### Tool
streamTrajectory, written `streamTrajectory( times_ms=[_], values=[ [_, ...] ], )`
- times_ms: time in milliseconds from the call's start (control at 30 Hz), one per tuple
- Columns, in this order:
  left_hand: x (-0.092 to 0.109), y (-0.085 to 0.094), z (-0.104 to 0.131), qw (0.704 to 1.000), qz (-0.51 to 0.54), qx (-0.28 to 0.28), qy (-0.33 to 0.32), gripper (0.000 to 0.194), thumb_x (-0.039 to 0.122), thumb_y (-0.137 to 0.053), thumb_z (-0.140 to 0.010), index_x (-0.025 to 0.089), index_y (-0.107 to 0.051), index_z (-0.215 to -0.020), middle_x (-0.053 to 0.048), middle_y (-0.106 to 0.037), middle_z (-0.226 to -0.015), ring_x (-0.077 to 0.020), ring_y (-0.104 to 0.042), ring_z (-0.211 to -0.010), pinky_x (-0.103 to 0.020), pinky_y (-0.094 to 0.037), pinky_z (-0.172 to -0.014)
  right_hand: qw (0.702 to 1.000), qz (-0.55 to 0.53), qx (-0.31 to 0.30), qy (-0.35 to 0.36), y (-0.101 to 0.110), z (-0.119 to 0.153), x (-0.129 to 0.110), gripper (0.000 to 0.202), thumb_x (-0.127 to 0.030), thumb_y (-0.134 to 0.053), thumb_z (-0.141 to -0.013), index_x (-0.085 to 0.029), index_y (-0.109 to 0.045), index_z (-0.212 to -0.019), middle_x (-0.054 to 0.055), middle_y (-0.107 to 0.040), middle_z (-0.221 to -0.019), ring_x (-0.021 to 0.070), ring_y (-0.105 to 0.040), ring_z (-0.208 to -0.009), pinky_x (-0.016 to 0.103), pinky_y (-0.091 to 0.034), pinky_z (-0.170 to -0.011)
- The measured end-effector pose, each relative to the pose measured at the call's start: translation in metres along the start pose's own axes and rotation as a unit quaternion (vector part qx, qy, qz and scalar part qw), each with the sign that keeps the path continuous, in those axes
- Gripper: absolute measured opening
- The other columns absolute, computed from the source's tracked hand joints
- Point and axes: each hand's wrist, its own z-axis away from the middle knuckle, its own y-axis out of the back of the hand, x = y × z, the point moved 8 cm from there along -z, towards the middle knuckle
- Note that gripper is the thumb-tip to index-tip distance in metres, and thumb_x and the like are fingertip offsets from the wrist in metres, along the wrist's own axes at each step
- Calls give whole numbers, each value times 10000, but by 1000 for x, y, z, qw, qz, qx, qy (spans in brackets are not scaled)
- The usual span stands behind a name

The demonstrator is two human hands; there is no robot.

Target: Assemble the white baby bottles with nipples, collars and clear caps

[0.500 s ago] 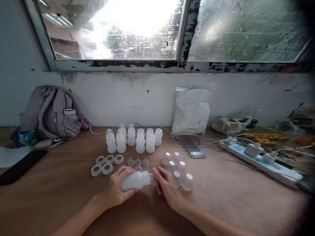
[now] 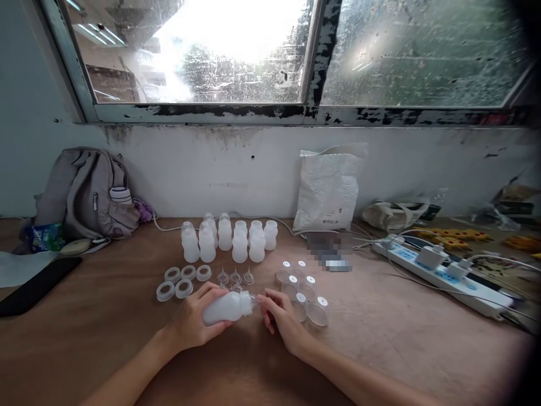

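Observation:
My left hand [image 2: 196,317] is wrapped round a frosted white baby bottle [image 2: 226,308], tilted on its side with its threaded neck toward the right. A clear nipple [image 2: 254,302] sticks out of the bottle's mouth. With finger and thumb, my right hand [image 2: 281,318] pinches the nipple's tip. Just beyond the bottle, several clear nipples [image 2: 235,277] stand on the table, some partly hidden by it. Several translucent collar rings [image 2: 183,288] lie left of them. To the right are several clear round covers [image 2: 317,314] with small white discs.
Several white bottles [image 2: 240,245] stand in a group toward the wall, some with clear domed tops. A white pouch [image 2: 327,192] leans on the wall. On the right lies a power strip [image 2: 443,277] with cables; at left are a grey backpack [image 2: 91,192] and black phone-like slab [image 2: 38,287].
Both hands and the bottle have shifted slightly left. My right fingertips have closed in on the nipple's tip. The loose parts on the table stay as they were.

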Motion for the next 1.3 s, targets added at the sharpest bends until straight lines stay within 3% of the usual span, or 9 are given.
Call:
streamTrajectory(
  times_ms=[267,467,700,833,900,1000,1067,1233,1300],
  values=[
    [-8,-4,-5,984,140,-24,111,290,349,-617,-707,185,-565,-940,-40,-573,-893,-187,-551,-810,-293,-455,-722,998,-45,-18,32,-3,3,-6,303,-416,-507,-799,-173,-454,-627,-50,-454,-516,53,-368,-366,195,-258,-365],
    [-9,-41,4,855,451,-84,243,391,439,-572,-726,200,-427,-1000,-18,-562,-810,-162,-569,-664,-260,-476,-520,991,-28,-93,87,-17,13,-39,346,-347,-621,-741,-212,-519,-1043,35,-561,-939,173,-523,-856,301,-419,-765],
    [8,-47,4,845,465,-64,255,309,248,-688,-629,137,-555,-885,4,-535,-713,-97,-496,-593,-199,-409,-511,994,-94,-34,46,-17,11,-49,222,-340,-666,-690,-191,-532,-786,-9,-537,-769,134,-500,-728,241,-405,-649],
    [34,-63,9,748,580,-154,283,336,293,-629,-672,115,-536,-941,-57,-573,-799,-140,-549,-647,-254,-442,-563,985,-138,-104,-23,-35,16,-52,318,-376,-612,-713,-208,-562,-978,45,-581,-984,159,-541,-757,245,-413,-583],
    [39,-62,7,772,556,-142,272,336,300,-616,-672,113,-532,-938,-45,-565,-757,-136,-539,-618,-254,-436,-552,986,-130,-98,-36,-39,15,-54,271,-367,-609,-705,-175,-592,-895,66,-615,-952,163,-555,-715,238,-401,-543],
    [34,-38,-3,899,375,-19,227,304,290,-631,-645,137,-554,-896,-8,-546,-694,-121,-491,-586,-232,-402,-523,992,-121,17,8,-30,11,-63,187,-305,-653,-653,-157,-567,-728,53,-656,-809,173,-566,-731,236,-406,-589],
    [36,-25,-6,928,301,31,215,316,282,-648,-620,149,-560,-893,-3,-548,-700,-126,-484,-598,-229,-388,-519,990,-126,63,27,-27,12,-69,190,-300,-662,-638,-158,-551,-699,45,-660,-756,177,-569,-731,239,-408,-600],
    [55,-40,-1,803,531,-89,256,219,294,-565,-694,138,-533,-843,-28,-555,-706,-137,-521,-594,-254,-411,-525,985,-168,-38,20,-41,18,-84,278,-323,-636,-667,-173,-576,-892,59,-659,-870,163,-572,-710,231,-407,-543],
    [60,-39,-2,799,540,-102,244,181,261,-562,-689,137,-527,-816,-20,-549,-672,-132,-522,-568,-247,-406,-505,982,-181,-48,28,-41,21,-87,281,-295,-633,-663,-175,-564,-908,39,-653,-779,156,-569,-673,229,-410,-536]
  ],
)
